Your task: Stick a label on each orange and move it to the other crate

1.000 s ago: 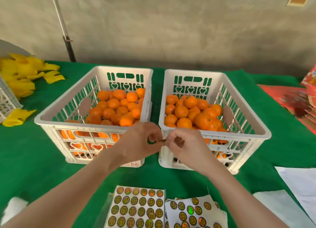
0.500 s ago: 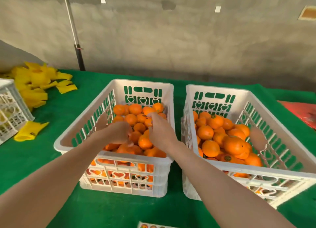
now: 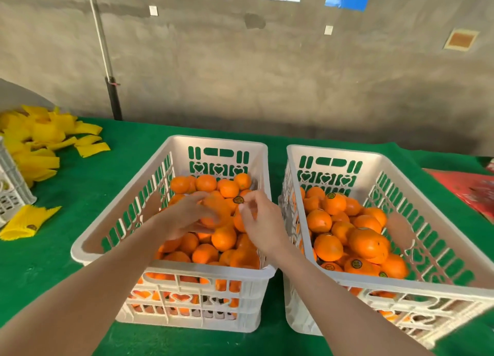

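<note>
Far to the left of the left crate, a heap of yellow foam sleeves lies on the green cloth; a small white basket sits below that heap, cut off by the frame edge; one single yellow sleeve lies nearer the viewer, also left of the left crate; behind its far left corner a thin pole stands against the grey wall.

The left crate is white and slotted, with heart cut-outs, and holds a pile of loose oranges; the left forearm comes in from the lower left, crosses the crate's near rim and reaches over the pile; the left hand is turned palm to the right, its fingers curled round one orange, which it grips just above the pile at the crate's middle; the right forearm rises from the lower right over the crate's near right corner; the right hand hangs above the crate's right side with bent fingers, thumb and forefinger pinching a small round dark label at the upper right edge of the held orange; whether the label already sticks to the peel I cannot tell.

Just right of the left crate stands the right crate, a matching one; it holds labelled oranges, several showing dark round stickers; further right lies red printed material.
</note>
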Available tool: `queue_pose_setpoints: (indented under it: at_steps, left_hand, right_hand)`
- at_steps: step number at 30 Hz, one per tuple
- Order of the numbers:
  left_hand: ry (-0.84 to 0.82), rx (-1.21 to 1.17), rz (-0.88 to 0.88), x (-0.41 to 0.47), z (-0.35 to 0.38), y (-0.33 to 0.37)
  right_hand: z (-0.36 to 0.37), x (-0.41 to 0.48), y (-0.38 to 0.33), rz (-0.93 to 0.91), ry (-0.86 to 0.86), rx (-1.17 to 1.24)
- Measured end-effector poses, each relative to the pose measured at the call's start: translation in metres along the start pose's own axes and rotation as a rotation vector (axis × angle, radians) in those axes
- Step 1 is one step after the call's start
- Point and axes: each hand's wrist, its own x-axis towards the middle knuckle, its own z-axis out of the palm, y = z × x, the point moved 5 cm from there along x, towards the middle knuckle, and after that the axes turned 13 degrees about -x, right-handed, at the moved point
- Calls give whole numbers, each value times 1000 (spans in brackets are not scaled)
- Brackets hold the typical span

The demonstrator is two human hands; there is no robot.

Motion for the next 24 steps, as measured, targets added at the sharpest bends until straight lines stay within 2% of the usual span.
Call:
queue_pose_setpoints:
  at_steps: [2,4,7,10,13,18,24]
  left_hand:
    - [-103,-231,34,-11,8,10]
    - [-211,-294,94,-27,18,22]
    - [-347,-383,145,-49,37,27]
    - [-368,-531,96,-63,53,26]
    - [-403,-592,77,-75,71,23]
    - [-293,-506,43,-85,96,14]
    - [-195,-447,68,-93,105,10]
  right_hand:
    - [-11,-2,5,137,53,211]
    - [-23,-7,6,213,46,367]
    - [-44,-21,-8,135,-37,450]
    - [-65,-37,-21,6,-86,402]
    - [-82,-50,-26,-58,-72,245]
    - [-101,-67,-34,-189,-18,53]
    - [-108,-76,-33,-187,-20,-45]
